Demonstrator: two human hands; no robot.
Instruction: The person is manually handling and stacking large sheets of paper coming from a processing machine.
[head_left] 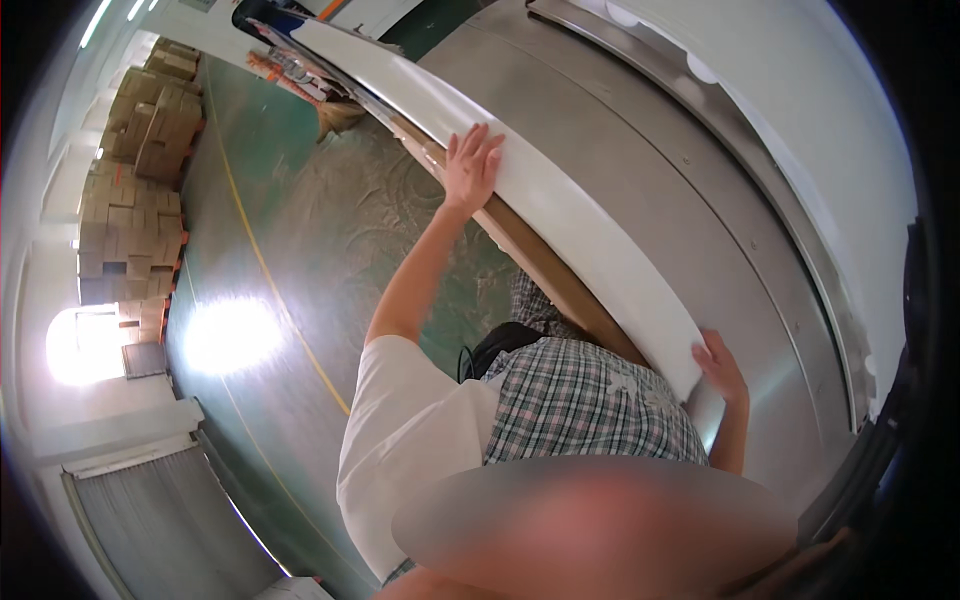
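Note:
A long white sheet or stack of sheets (590, 225) lies along the edge of a metal table (640, 135), curving from the far left toward my body. My left hand (472, 172) rests over its left edge, fingers spread and lying on the white surface. Against its near right corner, the fingertips of my right hand (722, 368) press, the fingers fairly straight. How far each thumb reaches under the edge is hidden. A brown board-like edge (545, 262) runs beneath the white surface on the side facing the floor.
A curved metal rail and a white machine panel (800, 110) border the table on the right. Stacked cardboard boxes (130, 220) stand on pallets along the left wall. A broom (337, 118) is near the table's far end. Yellow lines mark the green floor (300, 250).

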